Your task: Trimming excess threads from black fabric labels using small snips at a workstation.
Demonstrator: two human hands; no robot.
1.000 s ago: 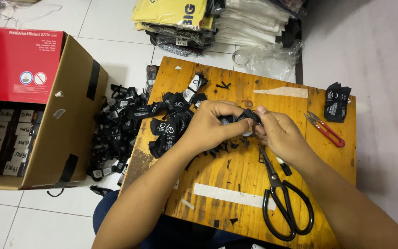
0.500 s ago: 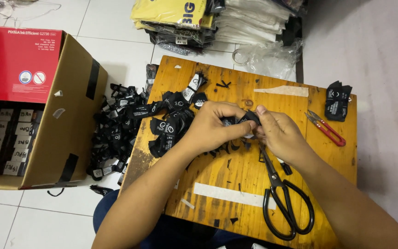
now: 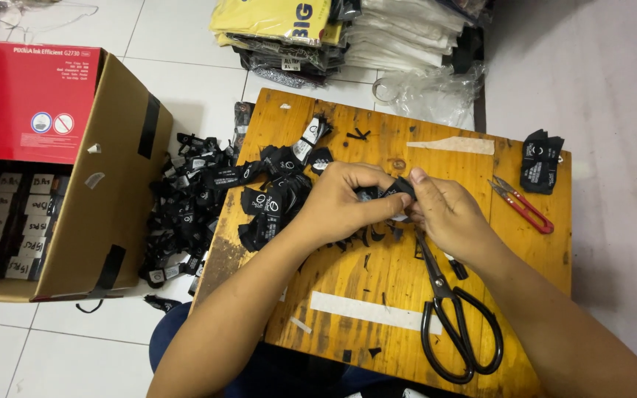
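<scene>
Nearest the camera, large black-handled scissors (image 3: 457, 309) lie on the wooden table (image 3: 532, 295), beside a pale strip of tape (image 3: 369, 311). Just above them, the left hand (image 3: 342, 200) and right hand (image 3: 445, 214) meet over the middle of the table, fingers pinched together on a small black label (image 3: 392, 193) held between them. A heap of black labels (image 3: 278, 193) lies just left of the hands and spills onto the floor. Red thread snips (image 3: 523, 205) and a small label stack (image 3: 540, 161) sit to the right. Farther left stands a cardboard box (image 3: 108, 214); folded garments (image 3: 333, 29) are stacked beyond the table.
</scene>
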